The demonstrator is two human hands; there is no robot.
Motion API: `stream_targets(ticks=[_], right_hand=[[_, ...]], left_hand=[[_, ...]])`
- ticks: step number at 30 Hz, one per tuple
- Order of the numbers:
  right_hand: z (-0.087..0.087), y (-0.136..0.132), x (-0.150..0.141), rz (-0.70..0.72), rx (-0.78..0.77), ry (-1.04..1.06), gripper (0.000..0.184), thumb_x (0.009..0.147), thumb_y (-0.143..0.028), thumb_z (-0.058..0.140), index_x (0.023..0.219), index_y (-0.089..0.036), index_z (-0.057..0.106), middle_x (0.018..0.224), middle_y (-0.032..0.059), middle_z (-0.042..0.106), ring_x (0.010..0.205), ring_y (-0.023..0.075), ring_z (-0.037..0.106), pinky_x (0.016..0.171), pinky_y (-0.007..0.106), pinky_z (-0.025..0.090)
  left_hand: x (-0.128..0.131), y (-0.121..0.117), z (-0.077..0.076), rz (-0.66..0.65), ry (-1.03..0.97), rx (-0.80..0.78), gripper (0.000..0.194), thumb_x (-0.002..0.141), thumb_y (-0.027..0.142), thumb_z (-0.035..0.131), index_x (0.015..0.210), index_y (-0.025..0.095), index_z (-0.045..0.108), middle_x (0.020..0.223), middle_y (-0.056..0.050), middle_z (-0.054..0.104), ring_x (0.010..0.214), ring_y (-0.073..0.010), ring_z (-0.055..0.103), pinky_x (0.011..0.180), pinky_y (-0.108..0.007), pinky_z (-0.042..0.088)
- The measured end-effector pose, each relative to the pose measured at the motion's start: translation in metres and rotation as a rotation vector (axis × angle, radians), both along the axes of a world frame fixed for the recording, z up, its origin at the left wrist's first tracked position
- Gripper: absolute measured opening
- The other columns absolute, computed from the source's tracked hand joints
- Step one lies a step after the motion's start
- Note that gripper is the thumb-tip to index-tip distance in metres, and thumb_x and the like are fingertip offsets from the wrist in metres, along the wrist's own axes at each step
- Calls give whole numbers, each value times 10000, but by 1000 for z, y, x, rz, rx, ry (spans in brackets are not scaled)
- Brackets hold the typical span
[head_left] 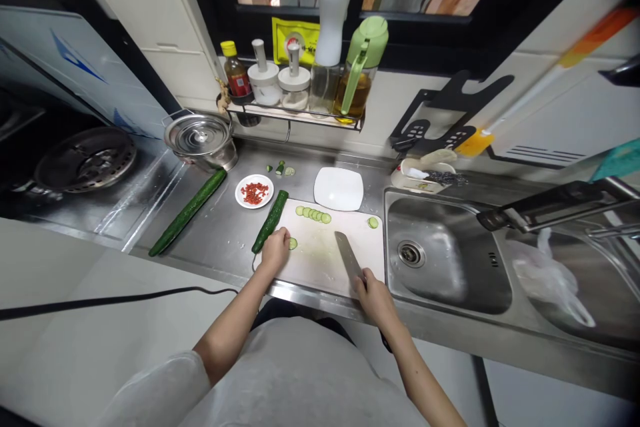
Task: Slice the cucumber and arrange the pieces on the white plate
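Observation:
My right hand (pixel 373 293) is wrapped round the handle of a kitchen knife (pixel 347 255), whose broad blade points away from me over the white cutting board (pixel 363 240). At the board's left edge my left hand (pixel 276 250) is closed with curled fingers; whatever may be inside is hidden. A cucumber slice (pixel 293 243) lies right by its fingertips. Next to that hand, a cut cucumber (pixel 271 220) lies along the board's left side. Overlapping cucumber slices (pixel 313 215) form a row near the far edge, and more slices (pixel 373 222) sit at the far right corner.
A whole cucumber (pixel 187 213) lies left on the steel counter. Beyond the board are a plate of chopped red pieces (pixel 255 191), a white square plate (pixel 339 188) and cucumber ends (pixel 280 168). A lidded pot (pixel 203 140) stands left; the sink (pixel 450 253) adjoins right.

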State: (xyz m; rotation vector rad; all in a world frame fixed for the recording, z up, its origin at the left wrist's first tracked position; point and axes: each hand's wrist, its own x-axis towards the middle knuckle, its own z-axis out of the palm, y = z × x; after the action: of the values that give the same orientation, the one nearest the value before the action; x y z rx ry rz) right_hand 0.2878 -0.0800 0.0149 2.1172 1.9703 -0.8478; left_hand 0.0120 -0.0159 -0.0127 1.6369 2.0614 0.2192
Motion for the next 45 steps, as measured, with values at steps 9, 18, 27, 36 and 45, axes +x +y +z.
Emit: stream_targets(ticks=[9,18,27,36,45], right_hand=[[-1,-1,0,-5,-5,-8,292,983,-298,332,1169,-146,496,946,113,701,830,198,628,639,256,275],[9,-4,4,-81,13,12,265,975,-303,351,1117,-159,521,858,87,687,788,190,605,615,252,253],[4,-14,11,-104,18,7,275,972,-308,341,1114,-167,529,858,76,683,791,187,605,632,253,272],[1,-19,15,-126,14,-12,309,973,-329,313,1131,-169,524,898,83,693,819,189,617,640,256,288],[17,-19,-2,-22,-21,-28,234,989,-304,323,1077,-179,500,846,87,683,773,191,619,598,261,234]], left_hand=[[3,3,4,-71,83,-26,239,882,198,444,968,194,667,1054,-95,626,906,-198,602,784,-289,408],[55,40,4,-117,-50,120,318,890,303,480,1168,248,624,1147,-65,585,1049,-210,560,899,-303,429],[84,86,0,-323,101,84,334,925,258,417,1194,264,616,1159,-94,537,1069,-240,496,874,-333,401],[81,83,2,-248,-17,94,221,869,206,485,969,227,681,1003,-66,663,977,-214,572,822,-313,418],[46,49,3,-88,-277,-168,162,703,238,686,859,210,718,877,2,732,766,-129,637,680,-212,439]])
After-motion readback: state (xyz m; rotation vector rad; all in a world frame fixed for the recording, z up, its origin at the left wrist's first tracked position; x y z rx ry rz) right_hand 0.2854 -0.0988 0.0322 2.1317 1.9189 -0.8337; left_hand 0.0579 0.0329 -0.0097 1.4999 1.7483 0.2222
